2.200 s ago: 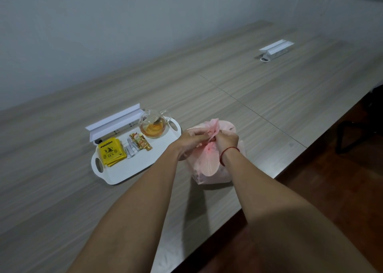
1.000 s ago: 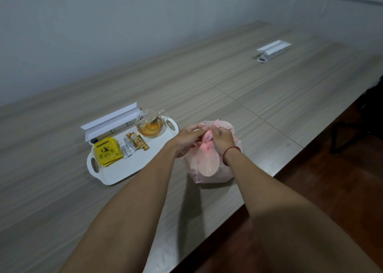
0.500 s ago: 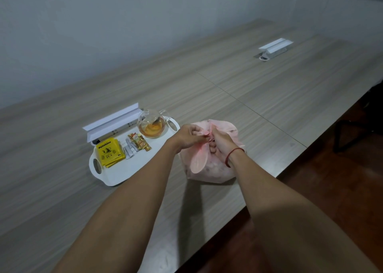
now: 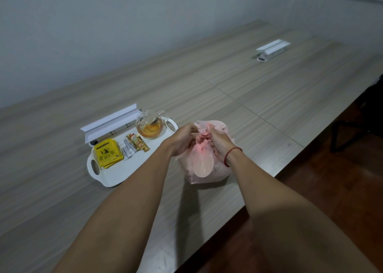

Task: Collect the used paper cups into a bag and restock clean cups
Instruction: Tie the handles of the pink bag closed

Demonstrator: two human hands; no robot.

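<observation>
A bulging pink plastic bag (image 4: 204,167) sits on the wooden table near its front edge. A round cup shape shows through its thin side. The gathered top of the bag is bunched between both hands. My left hand (image 4: 182,141) grips the bunched plastic from the left, and my right hand (image 4: 220,145), with a red cord at the wrist, grips it from the right. No loose paper cups are in view.
A white tray (image 4: 116,174) lies left of the bag with a glass teapot (image 4: 150,126) of tea, yellow tea packets (image 4: 107,153) and sachets. A raised white socket box (image 4: 109,124) stands behind it, another (image 4: 272,49) far right. The table edge (image 4: 286,167) drops to dark floor.
Both hands have kept working the bag's gathered top, twisting and tightening it into a small knot-like bunch. The bag has stayed in place beside the tray.
</observation>
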